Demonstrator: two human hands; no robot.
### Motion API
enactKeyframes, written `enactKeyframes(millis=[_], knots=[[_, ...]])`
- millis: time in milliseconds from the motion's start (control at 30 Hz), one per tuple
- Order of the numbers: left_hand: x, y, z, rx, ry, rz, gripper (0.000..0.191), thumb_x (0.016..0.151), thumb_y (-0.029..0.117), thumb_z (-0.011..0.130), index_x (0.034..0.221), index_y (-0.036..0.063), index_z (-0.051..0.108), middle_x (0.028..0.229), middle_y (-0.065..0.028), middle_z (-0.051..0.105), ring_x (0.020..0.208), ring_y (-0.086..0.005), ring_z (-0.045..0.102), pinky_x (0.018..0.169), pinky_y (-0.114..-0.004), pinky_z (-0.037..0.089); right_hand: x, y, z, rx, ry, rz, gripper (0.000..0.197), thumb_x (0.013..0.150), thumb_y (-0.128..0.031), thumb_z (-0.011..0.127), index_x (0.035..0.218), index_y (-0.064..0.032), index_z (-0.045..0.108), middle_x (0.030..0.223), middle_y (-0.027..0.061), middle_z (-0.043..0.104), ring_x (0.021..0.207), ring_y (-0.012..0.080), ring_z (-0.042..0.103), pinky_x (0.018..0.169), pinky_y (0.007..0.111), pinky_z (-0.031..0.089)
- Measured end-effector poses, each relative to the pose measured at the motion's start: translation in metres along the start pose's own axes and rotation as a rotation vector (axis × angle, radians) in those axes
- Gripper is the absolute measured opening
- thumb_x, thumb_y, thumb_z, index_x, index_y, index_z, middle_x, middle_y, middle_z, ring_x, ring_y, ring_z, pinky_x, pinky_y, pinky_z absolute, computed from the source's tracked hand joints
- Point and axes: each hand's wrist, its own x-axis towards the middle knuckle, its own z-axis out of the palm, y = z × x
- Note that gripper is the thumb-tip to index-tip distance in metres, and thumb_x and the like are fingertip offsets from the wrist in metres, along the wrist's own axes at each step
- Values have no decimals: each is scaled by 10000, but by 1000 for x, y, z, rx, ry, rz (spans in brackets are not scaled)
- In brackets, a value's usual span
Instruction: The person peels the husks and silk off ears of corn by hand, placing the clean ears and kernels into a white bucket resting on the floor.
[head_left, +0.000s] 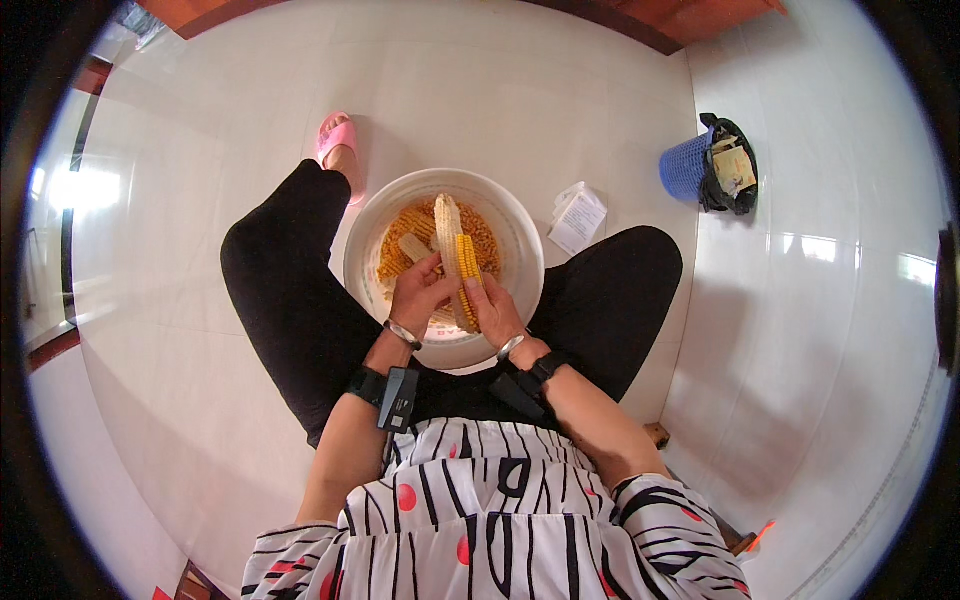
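My left hand (421, 294) grips a pale, mostly bare corncob (448, 219), which points away from me over a wide white basin (520, 225). An ear of yellow corn (467, 259) lies lengthwise against that cob, with my right hand (496, 311) closed around its right side. Both hands meet close together above the near half of the basin. Inside it are loose yellow kernels (486, 234), an ear with kernels on it (415, 222) and another bare cob (412, 246). My wrists and the held corn hide part of the contents.
The basin sits between my legs on a pale tiled floor (525, 97). Right of it lies a white paper packet bearing writing (579, 217). A blue mesh waste bin (682, 163) with a black liner stands by the right wall. Reddish-brown furniture (645, 22) edges the far side.
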Motion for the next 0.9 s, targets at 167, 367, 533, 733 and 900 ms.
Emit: enactKeyframes(millis=[167, 367, 533, 733, 900], knots=[[-3, 5, 3, 31, 19, -22, 484, 757, 42, 601, 1203, -24, 424, 938, -71, 594, 791, -120, 589, 676, -232, 491, -2, -11, -2, -17, -25, -13, 487, 888, -369, 389, 1186, 14, 424, 1149, 189, 490, 1090, 291, 450, 934, 332, 319], [-1, 2, 1, -15, 3, 1, 481, 765, 48, 610, 1203, -21, 422, 947, -79, 594, 796, -132, 593, 688, -247, 502, -2, -12, 1, -34, 69, -125, 481, 885, -447, 364, 924, 15, 495, 805, 138, 557, 773, 194, 513, 719, 308, 398], [-1, 5, 1, -20, 5, -38, 450, 770, 51, 606, 1183, -20, 441, 935, -70, 596, 772, -128, 597, 665, -241, 505, -3, -16, -4, -21, -1, -79, 480, 889, -419, 361, 1078, 14, 446, 985, 162, 524, 940, 238, 482, 833, 315, 353], [1, 3, -1, 36, 17, -22, 412, 775, 45, 588, 1160, -23, 460, 897, -55, 601, 747, -109, 585, 638, -229, 494, -3, -9, -4, -46, -37, -26, 510, 890, -401, 363, 1199, 2, 413, 1127, 188, 502, 1071, 274, 464, 919, 320, 326], [1, 0, -4, 101, -41, 65, 441, 761, 1, 541, 1190, -24, 438, 901, -53, 596, 753, -102, 577, 650, -211, 476, 0, -2, -1, -46, -12, -18, 509, 883, -426, 369, 1144, 2, 455, 1047, 198, 539, 997, 290, 501, 866, 328, 356]])
